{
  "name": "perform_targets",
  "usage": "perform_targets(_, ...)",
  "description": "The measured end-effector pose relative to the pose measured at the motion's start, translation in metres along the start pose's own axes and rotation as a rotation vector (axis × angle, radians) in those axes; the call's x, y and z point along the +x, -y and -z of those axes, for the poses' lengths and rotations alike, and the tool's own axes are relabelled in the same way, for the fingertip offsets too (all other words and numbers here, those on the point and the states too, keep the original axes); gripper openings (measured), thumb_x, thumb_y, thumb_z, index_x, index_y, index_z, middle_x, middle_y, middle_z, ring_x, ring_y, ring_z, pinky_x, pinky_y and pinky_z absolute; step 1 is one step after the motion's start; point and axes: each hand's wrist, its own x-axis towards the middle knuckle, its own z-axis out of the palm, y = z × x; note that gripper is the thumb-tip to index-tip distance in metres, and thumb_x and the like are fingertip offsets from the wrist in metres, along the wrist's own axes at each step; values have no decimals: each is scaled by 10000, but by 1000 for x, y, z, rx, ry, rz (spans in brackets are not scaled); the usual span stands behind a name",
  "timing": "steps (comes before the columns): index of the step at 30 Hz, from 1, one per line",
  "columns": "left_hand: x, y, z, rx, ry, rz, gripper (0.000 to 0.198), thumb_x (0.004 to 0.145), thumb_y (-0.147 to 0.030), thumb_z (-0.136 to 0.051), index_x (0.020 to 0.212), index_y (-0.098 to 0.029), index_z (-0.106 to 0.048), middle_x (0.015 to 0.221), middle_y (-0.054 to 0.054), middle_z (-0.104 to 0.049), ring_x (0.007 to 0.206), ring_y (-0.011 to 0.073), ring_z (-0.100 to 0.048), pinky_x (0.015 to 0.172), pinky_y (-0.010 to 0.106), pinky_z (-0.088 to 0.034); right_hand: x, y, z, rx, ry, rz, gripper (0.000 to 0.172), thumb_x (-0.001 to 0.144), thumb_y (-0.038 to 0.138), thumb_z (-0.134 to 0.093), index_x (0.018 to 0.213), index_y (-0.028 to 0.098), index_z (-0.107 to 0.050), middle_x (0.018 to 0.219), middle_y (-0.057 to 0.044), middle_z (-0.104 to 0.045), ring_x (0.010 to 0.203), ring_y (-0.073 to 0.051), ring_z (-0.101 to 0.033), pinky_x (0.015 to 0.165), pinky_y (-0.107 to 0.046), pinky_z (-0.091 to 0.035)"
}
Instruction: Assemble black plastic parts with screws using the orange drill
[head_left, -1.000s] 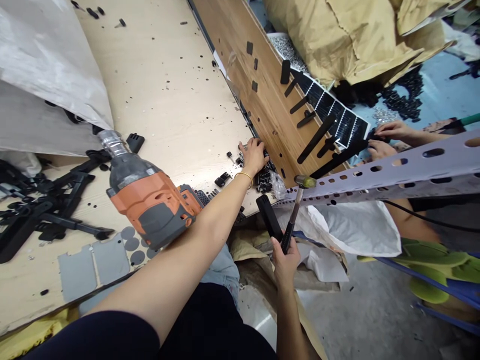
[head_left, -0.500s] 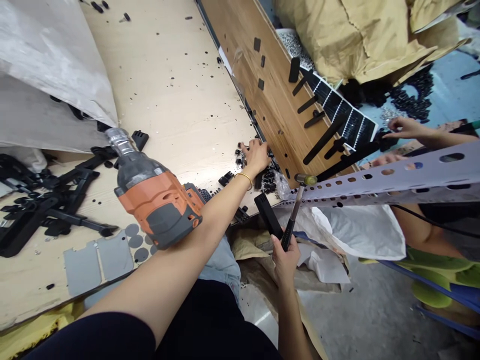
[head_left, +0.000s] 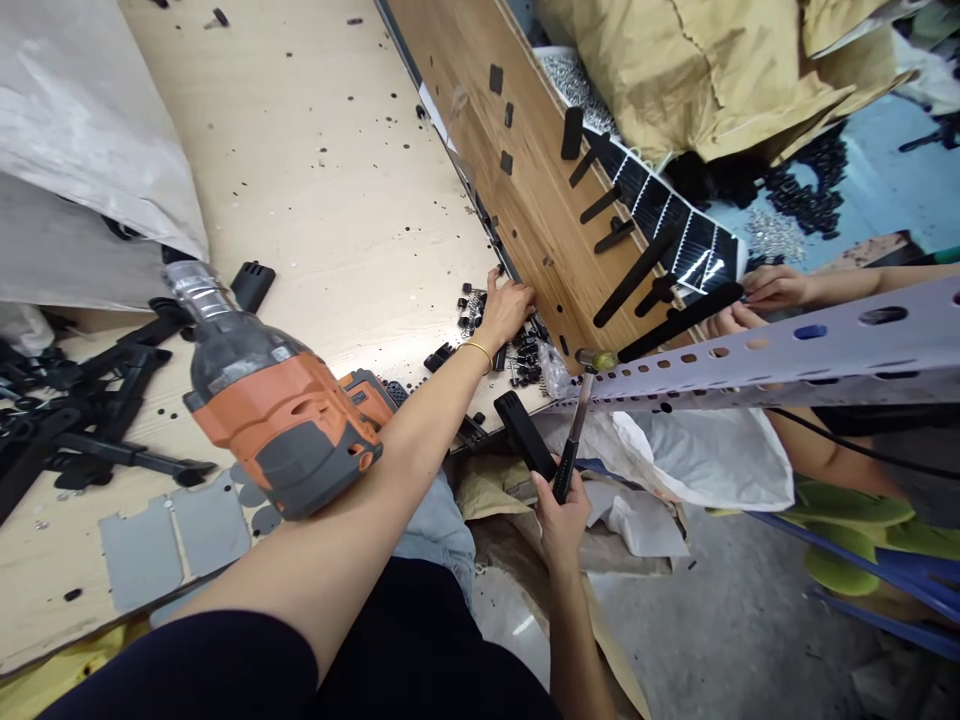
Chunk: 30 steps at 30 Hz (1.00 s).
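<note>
My left hand (head_left: 510, 308), with a gold bracelet (head_left: 480, 350) at the wrist, reaches down among small black-headed screws (head_left: 471, 308) beside a wooden board. Its fingers are apart, and nothing shows between them. Lower down, my right hand (head_left: 562, 515) is closed around the black grip of a hammer (head_left: 577, 420) and a flat black bar-shaped part (head_left: 523, 432) together. The hammer's yellowish head points up, near a perforated metal beam. An orange and grey power tool (head_left: 292, 430) stands close beside my left forearm.
The long wooden board (head_left: 540, 215) carries several black parts. A perforated metal beam (head_left: 750, 355) runs rightward. Behind it are a co-worker's hands (head_left: 772, 288). Black bracket-like parts (head_left: 112, 420) and grey plates (head_left: 142, 555) lie on the table's left.
The view has shifted slightly, so most things sit further left. My left hand stays by the screws, and my right hand keeps the hammer and black part. The co-worker's hands have come closer together.
</note>
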Motion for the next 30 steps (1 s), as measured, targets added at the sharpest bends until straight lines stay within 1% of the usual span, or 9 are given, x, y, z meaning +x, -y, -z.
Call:
perform_targets(2,1,1,0,-27,22,-3,139,912,-153,-550,959,-109,-673,1004,104,-668,1095,265,-580,1212,536,-96,1,-5,3,10,-13,-3,973,588,717,-672,1263,33,-523,848,-52,-543,682,30,-380,644,-102,-350)
perform_targets(7,-5,-1,1,15,51,24,216,966,-164,-478,1018,-70,-666,1014,130,-658,1063,237,-604,1238,458,-90,-2,-15,8,20,-36,23,932,589,705,-680,1225,40,-529,968,-82,-569,761,17,-450,699,-94,-390)
perform_targets(9,-7,-4,-1,35,40,27,221,967,-201,-509,1060,-71,-662,1049,128,-653,1093,250,-591,1231,462,-93,-2,-18,5,5,-11,18,937,603,717,-663,1232,36,-528,912,-76,-563,736,17,-435,682,-98,-381)
perform_targets(11,-8,-6,-6,1,-6,78,221,948,-240,-568,1086,-93,-659,1103,114,-643,1150,262,-562,1217,470,-122,-1,-18,1,-9,22,5,956,607,732,-649,1247,32,-526,833,-59,-542,689,23,-395,645,-102,-353)
perform_targets(14,-4,-6,-15,-69,-47,214,204,938,-266,-596,1070,-125,-661,1128,94,-636,1174,257,-538,1179,440,-205,-1,-13,-8,-1,57,-13,972,597,739,-648,1253,31,-528,777,-41,-513,659,29,-360,620,-106,-332)
perform_targets(18,-1,-7,-18,-87,-33,165,186,942,-258,-590,1072,-140,-652,1131,79,-635,1165,251,-537,1166,419,-216,-3,-1,-13,0,49,-15,972,549,737,-662,1209,31,-553,749,-21,-482,646,31,-356,613,-108,-330)
perform_targets(22,-4,-9,-13,-113,-12,194,137,942,-220,-578,1029,-138,-645,1102,78,-642,1150,247,-551,1189,432,-174,-5,6,-9,-13,44,-38,987,532,736,-667,1219,38,-550,695,3,-427,620,32,-350,610,-104,-335)
perform_targets(26,0,0,-12,-131,6,118,89,913,-190,-610,966,-127,-644,1073,89,-656,1127,249,-572,1167,433,-220,-3,6,-1,-11,12,-63,1018,500,738,-686,1233,43,-553,747,-13,-478,662,29,-388,646,-96,-371)
perform_targets(30,9,18,-11,-101,24,-130,54,887,-179,-626,895,-130,-647,996,89,-672,1068,237,-592,1126,382,-292,-4,-2,7,10,-31,-66,1008,491,719,-702,1221,40,-553,938,-73,-568,751,16,-451,694,-88,-401)
